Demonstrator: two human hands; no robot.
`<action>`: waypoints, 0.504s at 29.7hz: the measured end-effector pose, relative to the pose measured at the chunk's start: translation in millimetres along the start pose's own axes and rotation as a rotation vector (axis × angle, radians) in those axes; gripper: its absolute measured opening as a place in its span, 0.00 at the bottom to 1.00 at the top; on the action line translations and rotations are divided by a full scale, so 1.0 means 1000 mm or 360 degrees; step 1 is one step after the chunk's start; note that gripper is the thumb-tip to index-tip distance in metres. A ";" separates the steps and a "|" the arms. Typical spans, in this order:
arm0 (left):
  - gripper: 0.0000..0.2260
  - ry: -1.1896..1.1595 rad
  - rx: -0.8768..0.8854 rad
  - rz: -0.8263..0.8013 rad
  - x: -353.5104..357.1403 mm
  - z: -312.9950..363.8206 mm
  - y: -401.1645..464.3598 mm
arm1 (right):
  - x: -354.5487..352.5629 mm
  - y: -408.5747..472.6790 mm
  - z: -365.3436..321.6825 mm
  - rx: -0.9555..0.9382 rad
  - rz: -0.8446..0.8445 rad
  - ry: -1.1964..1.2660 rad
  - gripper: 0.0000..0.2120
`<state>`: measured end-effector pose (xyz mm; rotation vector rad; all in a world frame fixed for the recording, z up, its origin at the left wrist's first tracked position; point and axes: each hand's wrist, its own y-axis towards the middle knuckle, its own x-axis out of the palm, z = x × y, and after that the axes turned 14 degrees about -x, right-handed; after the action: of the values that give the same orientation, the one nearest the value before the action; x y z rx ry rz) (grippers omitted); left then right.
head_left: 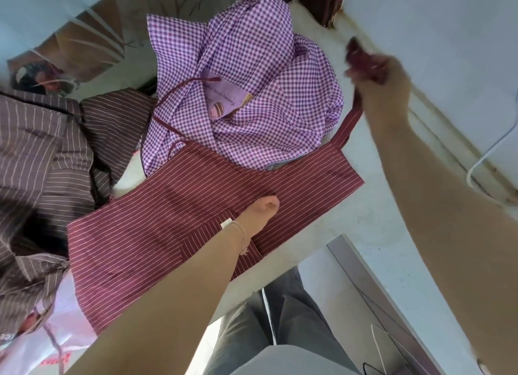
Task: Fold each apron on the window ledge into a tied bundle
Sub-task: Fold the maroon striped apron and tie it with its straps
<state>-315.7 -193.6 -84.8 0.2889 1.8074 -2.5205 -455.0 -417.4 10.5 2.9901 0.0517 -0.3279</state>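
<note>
Currently maroon striped apron [196, 206] lay flat on window ledge [372, 214], near edge, partly under purple gingham apron [244, 94] heaped behind it. Left hand [259, 212] pressed down mid-apron, fingers curled under, holding nothing. Right hand [375, 71], blurred, gripped maroon strap [349, 122], fingers clamped on it, beyond apron's far right corner. Brown striped apron [42, 150] lay crumpled left of maroon one. Judgement: keep left pinning cloth, draw strap taut, free it before folding.

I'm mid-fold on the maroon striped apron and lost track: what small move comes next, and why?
Probably lay the strap gripped by the right hand back onto the maroon striped apron. It trails off the apron's corner, while the left hand pins the cloth flat.
</note>
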 end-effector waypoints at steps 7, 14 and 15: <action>0.27 -0.1264 -0.0199 -0.0246 0.005 -0.018 -0.011 | 0.029 -0.164 0.033 -0.0454 -0.1606 -0.0944 0.25; 0.14 -0.0982 -0.0021 0.0342 0.016 -0.006 0.001 | 0.020 -0.161 0.054 -0.0474 -0.1411 -0.0858 0.17; 0.14 -0.0847 0.0103 0.0504 0.017 -0.008 0.003 | 0.017 -0.153 0.057 -0.0539 -0.1234 -0.0901 0.15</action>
<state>-331.5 -185.9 -92.6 -0.0871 1.3584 -2.1658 -458.4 -273.3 -67.6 2.3115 1.0790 -1.0882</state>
